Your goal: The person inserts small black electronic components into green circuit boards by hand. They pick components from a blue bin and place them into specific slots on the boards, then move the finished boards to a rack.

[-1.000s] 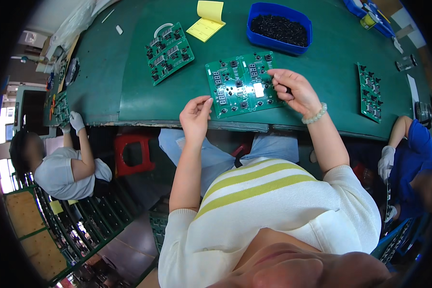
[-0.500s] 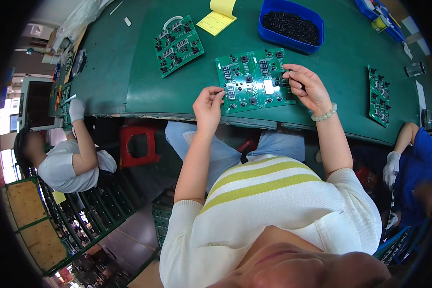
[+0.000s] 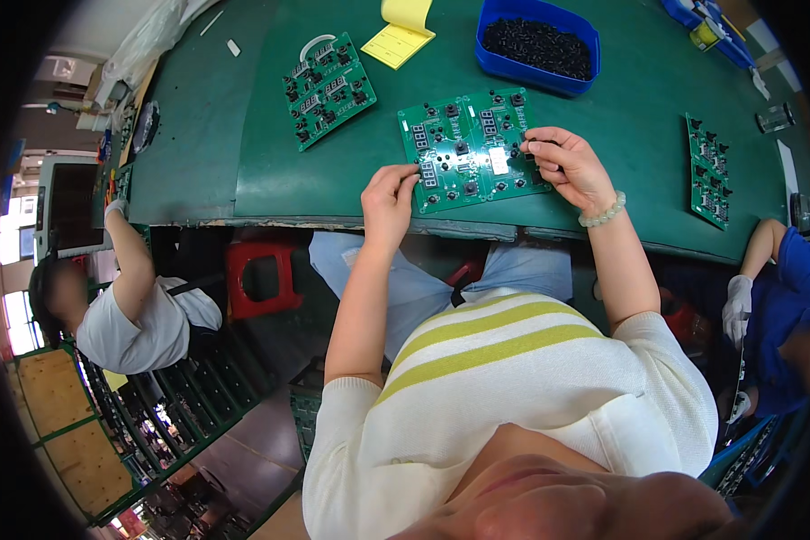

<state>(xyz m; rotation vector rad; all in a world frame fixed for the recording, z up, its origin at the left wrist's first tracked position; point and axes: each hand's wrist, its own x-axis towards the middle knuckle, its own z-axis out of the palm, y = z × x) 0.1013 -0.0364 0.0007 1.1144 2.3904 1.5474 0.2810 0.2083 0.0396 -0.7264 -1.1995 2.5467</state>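
Observation:
A green circuit board (image 3: 474, 151) with digit displays and several black buttons lies in front of me, near the table's edge. My left hand (image 3: 389, 202) pinches its left edge between thumb and fingers. Over the board's right side, my right hand (image 3: 574, 171) is closed, with a small black part (image 3: 527, 142) at the fingertips, partly hidden by them. The other fingers of that hand are curled in. Beyond the board stands a blue bin (image 3: 540, 81) holding many small black pieces.
On the green table (image 3: 207, 135), a similar board (image 3: 330, 93) lies at far left, another (image 3: 708, 171) at right. A yellow notepad (image 3: 399, 45) lies beside the bin. Co-workers sit at left (image 3: 135, 324) and right (image 3: 787, 297). A red stool (image 3: 265, 286) stands at left.
My right fingertips have moved slightly left and down onto the board's right side. My left hand keeps its grip. The left co-worker's gloved hand has moved away toward the left.

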